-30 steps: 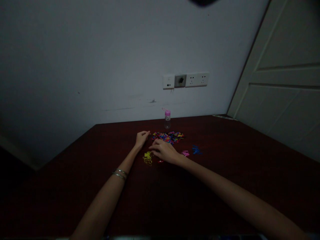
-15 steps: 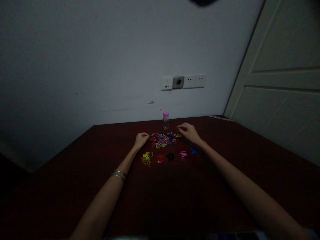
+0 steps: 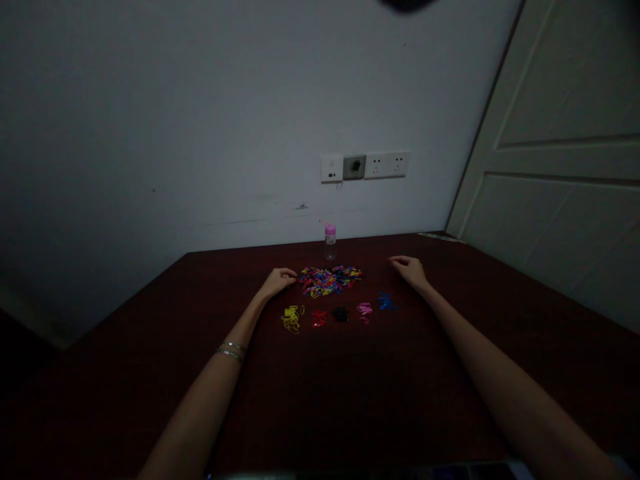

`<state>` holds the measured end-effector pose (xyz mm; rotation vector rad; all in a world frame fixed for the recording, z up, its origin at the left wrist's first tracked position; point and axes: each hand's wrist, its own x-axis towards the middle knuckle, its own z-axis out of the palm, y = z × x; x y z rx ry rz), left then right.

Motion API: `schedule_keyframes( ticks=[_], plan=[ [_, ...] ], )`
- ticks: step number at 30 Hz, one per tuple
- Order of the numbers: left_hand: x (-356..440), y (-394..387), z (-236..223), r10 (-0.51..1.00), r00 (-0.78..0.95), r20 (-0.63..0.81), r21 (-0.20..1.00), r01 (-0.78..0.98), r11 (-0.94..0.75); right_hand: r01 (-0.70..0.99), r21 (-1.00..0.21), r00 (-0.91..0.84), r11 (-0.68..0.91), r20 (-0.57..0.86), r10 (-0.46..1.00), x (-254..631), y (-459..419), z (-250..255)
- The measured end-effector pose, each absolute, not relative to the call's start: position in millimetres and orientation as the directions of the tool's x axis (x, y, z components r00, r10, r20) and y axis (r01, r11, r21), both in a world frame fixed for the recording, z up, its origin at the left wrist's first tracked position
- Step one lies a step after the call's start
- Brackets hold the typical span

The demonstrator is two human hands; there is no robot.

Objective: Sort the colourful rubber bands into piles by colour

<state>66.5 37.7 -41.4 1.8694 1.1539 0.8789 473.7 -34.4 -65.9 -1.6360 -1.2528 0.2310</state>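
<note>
A mixed heap of small coloured rubber bands (image 3: 330,281) lies on the dark red table. My left hand (image 3: 279,282) rests at the heap's left edge, fingers curled and drawn together; anything between them is too small to see. Off to the right of the heap, my right hand (image 3: 409,271) has its fingertips pressed together, pointing left, and I cannot make out what they hold. In a row nearer me lie separate little piles: yellow bands (image 3: 291,319), red bands (image 3: 319,318), black bands (image 3: 341,314), pink bands (image 3: 365,309) and blue bands (image 3: 385,301).
Behind the heap stands a clear bottle (image 3: 331,249) with a pink cap and loop. The table (image 3: 320,387) meets a pale wall (image 3: 225,133) bearing sockets (image 3: 387,165). A panelled door (image 3: 560,173) rises at the right. A flat strip (image 3: 440,237) lies along the back right edge.
My right hand has moved right, away from the heap's right end, and the blue bands now show fully. My left hand stays beside the heap, shifted slightly left.
</note>
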Motion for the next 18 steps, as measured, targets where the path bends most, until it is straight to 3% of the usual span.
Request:
schedule_keyframes(
  ticks=[18],
  plan=[
    [72.0,31.7,-38.2,0.906,0.388,0.167,0.763,0.532,-0.368,0.710,-0.704,0.366,0.001,0.370,0.854,469.2,-36.6,-62.9]
  ],
)
